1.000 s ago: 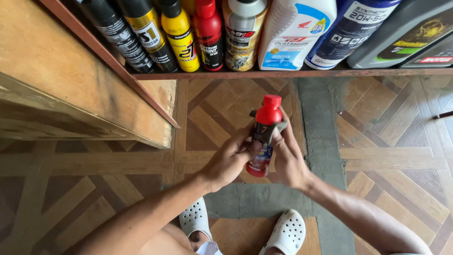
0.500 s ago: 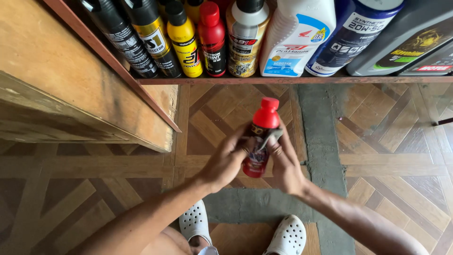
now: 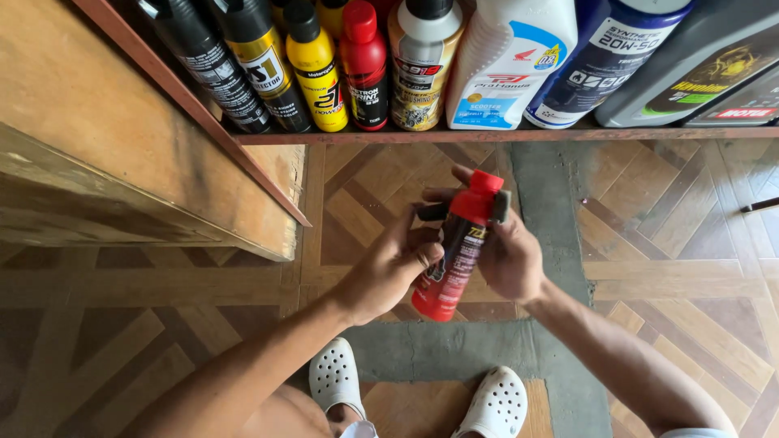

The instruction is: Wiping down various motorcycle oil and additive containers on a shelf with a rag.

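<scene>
I'm holding a red bottle tilted over the floor, below the shelf: left hand fingers wrapping its body, right hand fingers closing behind its neck. Loose grip: it could be slipping, dropping near my shoes.

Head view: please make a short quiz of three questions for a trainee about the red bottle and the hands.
1. True or false: both hands hold the red bottle.
2. Where is the red bottle? A on the shelf; B above the floor, in front of the shelf; C on the wooden counter.
3. What colour is the bottle's cap?

Key:
1. True: left hand and right hand grip it.
2. B.
3. Red.
</scene>
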